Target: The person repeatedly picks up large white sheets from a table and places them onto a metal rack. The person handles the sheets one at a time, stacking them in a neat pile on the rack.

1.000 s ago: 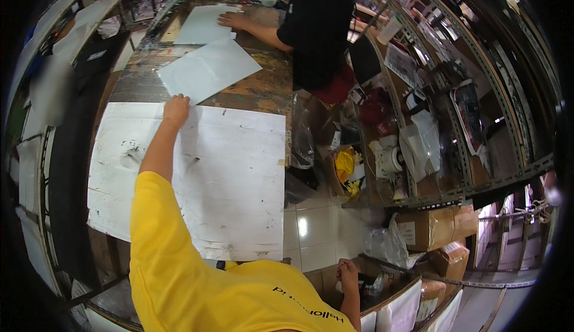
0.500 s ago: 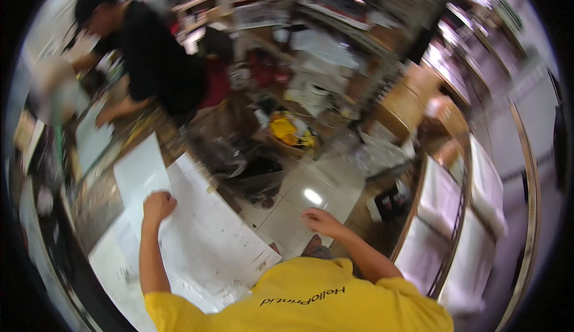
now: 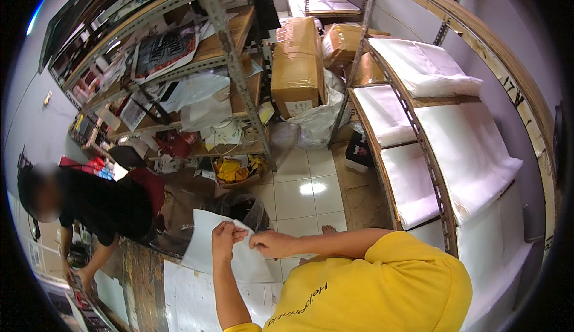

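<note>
At lower centre, a thin, pale-white sheet, judged light, pliant and best held by edges, was pinched near its top by the left hand, the right hand's grip being unclear.

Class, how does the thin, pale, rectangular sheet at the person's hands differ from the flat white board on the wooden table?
The sheet is gripped by the left hand; the board lies unheld on the table. The sheet looks clean; the board bears dark scuffs. Both are pale.

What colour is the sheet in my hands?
The sheet is pale, whitish; the head view shows it best.
</note>
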Demonstrator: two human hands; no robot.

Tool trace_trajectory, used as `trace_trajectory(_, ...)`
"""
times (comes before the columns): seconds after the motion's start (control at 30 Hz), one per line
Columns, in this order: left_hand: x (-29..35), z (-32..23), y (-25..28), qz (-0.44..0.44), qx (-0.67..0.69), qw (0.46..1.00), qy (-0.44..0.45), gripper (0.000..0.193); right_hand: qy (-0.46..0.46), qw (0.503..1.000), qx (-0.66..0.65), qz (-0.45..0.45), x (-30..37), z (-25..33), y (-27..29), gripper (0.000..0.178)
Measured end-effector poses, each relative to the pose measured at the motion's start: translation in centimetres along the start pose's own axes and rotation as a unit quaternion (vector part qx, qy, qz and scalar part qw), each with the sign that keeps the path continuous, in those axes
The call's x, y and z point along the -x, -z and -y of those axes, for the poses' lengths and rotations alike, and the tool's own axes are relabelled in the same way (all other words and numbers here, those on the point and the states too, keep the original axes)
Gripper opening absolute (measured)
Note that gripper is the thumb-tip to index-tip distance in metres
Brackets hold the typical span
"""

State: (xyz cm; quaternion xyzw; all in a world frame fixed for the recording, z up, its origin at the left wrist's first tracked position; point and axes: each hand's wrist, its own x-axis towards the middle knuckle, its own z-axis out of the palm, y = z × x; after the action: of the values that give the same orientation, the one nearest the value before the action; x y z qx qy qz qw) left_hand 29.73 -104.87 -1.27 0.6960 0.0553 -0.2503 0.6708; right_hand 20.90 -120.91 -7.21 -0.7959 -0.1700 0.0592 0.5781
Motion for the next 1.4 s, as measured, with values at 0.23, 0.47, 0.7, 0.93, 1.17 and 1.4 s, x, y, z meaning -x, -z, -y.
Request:
trace_trajectory(0.23, -2.7, -1.9, -5.4, 0.003, 0.057, 0.991, -0.124, 0.018, -0.049, 0.985, 0.087, -0.139, -1.1, -1.6, 19.3, 0.021)
trace_trajectory(0.47, -1.1, 5.7, -0.6, -0.162, 0.106, 0.979, -0.059, 0.02, -0.031, 0.917, 0.306, -0.254, 3.4, 4.5, 49.4, 0.025)
trace_trajectory(0.7, 3.9, 13.2, 4.4, -0.424, 0.134, 0.894, -0.045, 0.022, -0.149, 0.793, 0.157, -0.569, 19.6, 11.0, 65.6, 0.019)
trace_trajectory(0.93, 3.0, 16.2, 6.8, -0.444, 0.067, 0.889, -0.09, 0.028, -0.216, 0.651, 0.107, -0.72, 29.5, 4.7, 69.4, 0.009)
trace_trajectory(1.17, 1.3, 13.6, 5.0, -0.446, 0.006, 0.889, -0.106, 0.023, -0.328, 0.612, 0.209, -0.689, 28.2, 3.2, 65.4, 0.01)
trace_trajectory(1.4, 2.1, 14.3, 4.9, -0.399, 0.035, 0.908, -0.121, 0.022, -0.383, 0.561, 0.255, -0.689, 32.0, 1.5, 67.6, 0.025)
